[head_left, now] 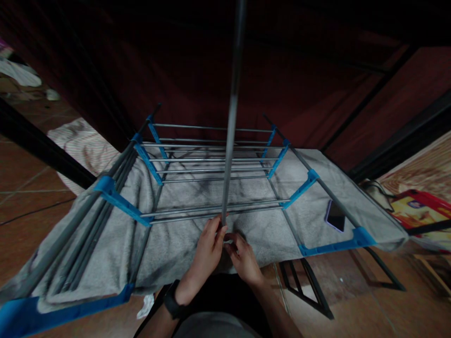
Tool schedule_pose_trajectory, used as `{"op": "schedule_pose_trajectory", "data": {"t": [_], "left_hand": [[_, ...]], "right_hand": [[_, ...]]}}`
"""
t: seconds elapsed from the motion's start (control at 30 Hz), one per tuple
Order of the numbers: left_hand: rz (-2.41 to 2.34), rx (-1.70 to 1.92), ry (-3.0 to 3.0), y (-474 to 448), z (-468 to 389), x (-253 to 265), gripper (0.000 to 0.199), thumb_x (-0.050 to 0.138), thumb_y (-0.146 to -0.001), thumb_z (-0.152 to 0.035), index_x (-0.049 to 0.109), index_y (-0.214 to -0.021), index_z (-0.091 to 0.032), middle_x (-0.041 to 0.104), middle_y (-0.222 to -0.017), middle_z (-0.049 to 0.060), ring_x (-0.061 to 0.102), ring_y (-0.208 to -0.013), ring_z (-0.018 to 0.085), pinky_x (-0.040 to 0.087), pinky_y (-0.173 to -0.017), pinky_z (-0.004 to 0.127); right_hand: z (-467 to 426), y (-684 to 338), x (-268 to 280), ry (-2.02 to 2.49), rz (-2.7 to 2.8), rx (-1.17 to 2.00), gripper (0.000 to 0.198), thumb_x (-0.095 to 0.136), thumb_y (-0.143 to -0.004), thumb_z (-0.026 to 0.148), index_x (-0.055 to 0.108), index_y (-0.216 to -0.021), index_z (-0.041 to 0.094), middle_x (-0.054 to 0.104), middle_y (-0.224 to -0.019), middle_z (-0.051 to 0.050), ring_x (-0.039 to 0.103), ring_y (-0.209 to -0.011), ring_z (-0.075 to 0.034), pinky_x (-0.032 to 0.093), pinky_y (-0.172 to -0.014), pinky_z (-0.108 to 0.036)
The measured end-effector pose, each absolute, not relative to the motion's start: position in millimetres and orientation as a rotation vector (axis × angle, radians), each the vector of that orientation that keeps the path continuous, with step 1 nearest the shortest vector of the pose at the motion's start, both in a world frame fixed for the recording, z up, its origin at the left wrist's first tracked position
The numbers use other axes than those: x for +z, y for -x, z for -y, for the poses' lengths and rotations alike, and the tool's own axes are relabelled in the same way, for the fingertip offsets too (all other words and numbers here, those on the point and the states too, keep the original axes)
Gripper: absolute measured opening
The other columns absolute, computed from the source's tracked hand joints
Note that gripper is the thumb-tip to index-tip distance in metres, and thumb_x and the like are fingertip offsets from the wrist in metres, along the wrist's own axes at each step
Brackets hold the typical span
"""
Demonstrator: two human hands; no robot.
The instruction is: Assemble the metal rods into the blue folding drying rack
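Note:
My left hand [207, 244], with a dark watch on its wrist, grips the lower end of a long grey metal tube [231, 117]. The tube rises upright away from me and runs out of view at the top. Just right of the tube's end is my right hand [244, 259], its thumb and fingertips pinched together; what is in them is too small to make out. In front of both hands lies a partly assembled rack [214, 160] of grey tubes with blue plastic brackets [122, 203]. Several crossbars span its middle.
The rack rests on a grey cloth [183, 241]. Loose grey tubes [95, 234] lie along its left side, and a phone [335, 216] lies at the right. Dark red panels [197, 70] stand behind. A red package [423, 211] sits at far right.

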State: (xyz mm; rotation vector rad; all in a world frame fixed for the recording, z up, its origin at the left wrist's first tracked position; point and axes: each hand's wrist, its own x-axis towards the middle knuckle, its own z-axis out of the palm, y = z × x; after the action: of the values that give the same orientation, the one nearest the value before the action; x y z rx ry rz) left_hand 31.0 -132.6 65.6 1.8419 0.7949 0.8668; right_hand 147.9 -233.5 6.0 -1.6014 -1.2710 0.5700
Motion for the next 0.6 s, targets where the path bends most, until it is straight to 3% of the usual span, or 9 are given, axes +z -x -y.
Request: {"op": "schedule_pose_trajectory", "data": {"t": [0.13, 0.6], "left_hand": [[-0.818, 0.876, -1.83, -24, 128, 61, 0.032, 0.049, -0.106, -0.042, 0.065, -0.127, -0.024, 0.072, -0.107, 0.007, 0.071, -0.101, 0.022, 0.057, -0.096, 0.039], [-0.833, 1.006, -2.224, 10, 96, 50, 0.032, 0.046, -0.105, -0.03, 0.068, -0.127, -0.023, 0.075, -0.119, 0.01, 0.067, -0.115, 0.029, 0.056, -0.102, 0.047]], "right_hand": [[235, -154, 4, 1.606, 1.25, 0.524, 0.027, 0.05, -0.102, 0.02, 0.07, -0.12, 0.026, 0.077, -0.116, -0.007, 0.075, -0.108, -0.021, 0.061, -0.093, -0.035], [237, -184, 10, 1.647, 1.041, 0.408, 0.025, 0.054, -0.103, 0.033, 0.073, -0.118, 0.026, 0.079, -0.115, -0.008, 0.076, -0.105, -0.023, 0.06, -0.093, -0.036]]}}
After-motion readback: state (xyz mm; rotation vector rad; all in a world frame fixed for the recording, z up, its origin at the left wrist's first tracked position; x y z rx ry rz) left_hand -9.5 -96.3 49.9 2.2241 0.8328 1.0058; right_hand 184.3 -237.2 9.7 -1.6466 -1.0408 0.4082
